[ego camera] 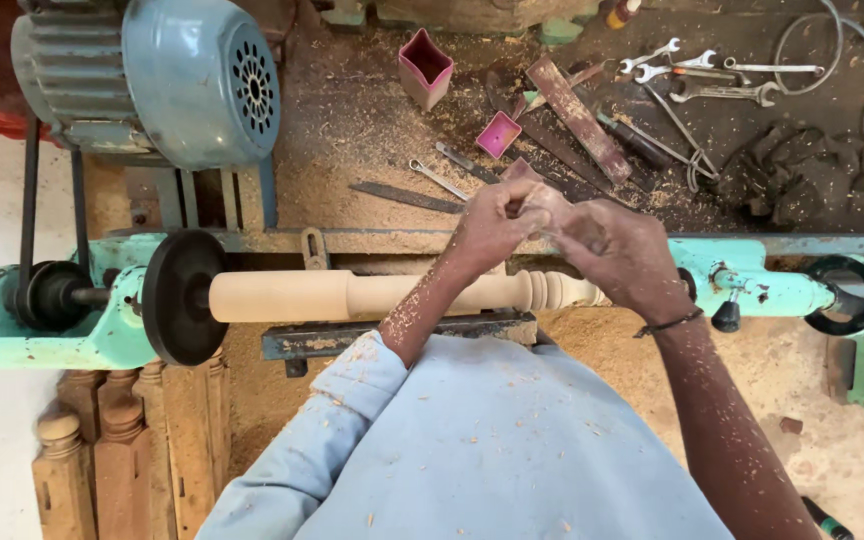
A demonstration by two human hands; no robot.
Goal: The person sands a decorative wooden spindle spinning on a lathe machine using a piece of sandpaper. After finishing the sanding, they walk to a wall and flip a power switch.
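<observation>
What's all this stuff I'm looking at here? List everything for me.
Wooden spindle: one, pale, mounted on the lathe.
Lathe: one, mint green, across the middle.
Motor: one, blue-grey, top left.
Pink containers: two, bench top centre.
Spanners: several, steel, top right.
Turned legs: several, brown, bottom left.
Sawdust: covering the bench.
Left hand: dusty, above the spindle, meeting the right.
Right hand: over the spindle's right end.

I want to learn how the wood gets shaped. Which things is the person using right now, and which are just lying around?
In use:
left hand
right hand
turned wooden spindle
green lathe
tool rest

Lying about:
spanners
pink cups
flat chisels
finished wooden legs
</observation>
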